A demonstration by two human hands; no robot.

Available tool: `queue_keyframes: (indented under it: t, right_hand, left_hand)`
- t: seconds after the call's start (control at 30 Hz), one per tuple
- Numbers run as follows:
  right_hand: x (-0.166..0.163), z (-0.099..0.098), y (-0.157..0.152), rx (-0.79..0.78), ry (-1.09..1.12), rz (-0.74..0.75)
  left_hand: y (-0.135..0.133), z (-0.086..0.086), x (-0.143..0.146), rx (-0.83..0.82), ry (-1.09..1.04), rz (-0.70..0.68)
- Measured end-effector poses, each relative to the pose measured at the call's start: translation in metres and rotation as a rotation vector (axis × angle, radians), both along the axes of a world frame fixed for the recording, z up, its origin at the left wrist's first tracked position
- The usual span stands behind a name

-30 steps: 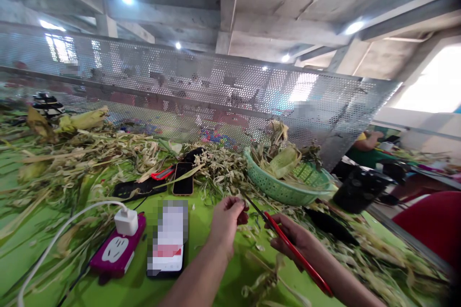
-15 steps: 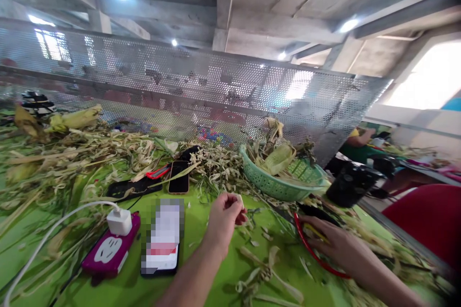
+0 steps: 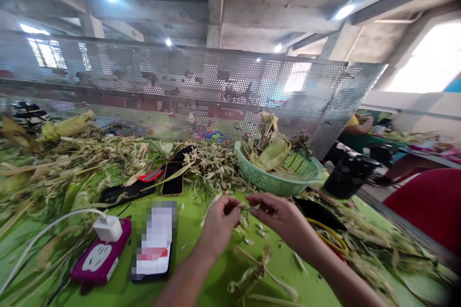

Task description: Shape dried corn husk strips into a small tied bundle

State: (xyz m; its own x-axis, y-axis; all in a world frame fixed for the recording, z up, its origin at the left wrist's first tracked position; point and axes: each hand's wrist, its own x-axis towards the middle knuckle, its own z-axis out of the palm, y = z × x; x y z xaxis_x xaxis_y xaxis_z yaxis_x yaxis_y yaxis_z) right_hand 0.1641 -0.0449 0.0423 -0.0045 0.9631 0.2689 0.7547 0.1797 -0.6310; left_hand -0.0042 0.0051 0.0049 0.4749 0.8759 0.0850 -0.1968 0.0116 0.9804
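Note:
My left hand (image 3: 222, 216) is closed in a pinch on a small pale piece of corn husk (image 3: 242, 205), held above the green table (image 3: 201, 273). Facing it from the right, my right hand (image 3: 275, 211) has thumb and fingertips drawn together beside the piece. What lies between those fingertips is too small to make out. Under and behind my right wrist lies a looped thing in yellow and red (image 3: 336, 242), partly hidden. Below the hands, a knotted bundle of husk strips (image 3: 257, 273) rests on the table among small pale scraps (image 3: 261, 232).
A green basket (image 3: 266, 180) holds dried husks. Loose husks (image 3: 118, 151) cover the left and back. A lit phone (image 3: 154, 240), a dark phone (image 3: 173, 180), a purple power bank (image 3: 103, 256) and a black cup (image 3: 349, 175) stand around. A perforated metal screen (image 3: 173, 86) runs behind.
My right hand has left the red and yellow looped thing and come over to my left hand. My left hand keeps its pinch on the pale piece. The view has shifted slightly.

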Motion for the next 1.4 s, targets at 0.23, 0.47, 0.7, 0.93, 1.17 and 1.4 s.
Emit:
queue_keyframes:
  t: [0.23, 0.47, 0.7, 0.93, 1.17, 1.4]
  right_hand:
    - [-0.005, -0.021, 0.006, 0.123, 0.068, -0.04]
    - [-0.005, -0.032, -0.002, 0.129, 0.271, -0.075]
    - [-0.01, -0.036, -0.004, 0.015, 0.627, -0.071]
    - [0.003, -0.029, -0.007, 0.06, 0.651, -0.088]
    - [0.019, -0.016, -0.003, 0.141, 0.766, -0.118]
    - [0.018, -0.011, -0.006, 0.1, 0.823, -0.036]
  left_hand:
    - [-0.002, -0.007, 0.003, 0.125, 0.169, 0.029]
    - [-0.005, -0.011, 0.005, 0.125, 0.181, -0.041]
    - [-0.011, -0.007, 0.007, 0.06, 0.117, -0.053]
    - [-0.013, -0.005, 0.007, 0.127, 0.302, -0.117]
    - [-0.023, -0.007, 0.008, 0.613, 0.836, -0.27]
    - [-0.03, -0.003, 0.011, 0.623, 0.88, -0.298]
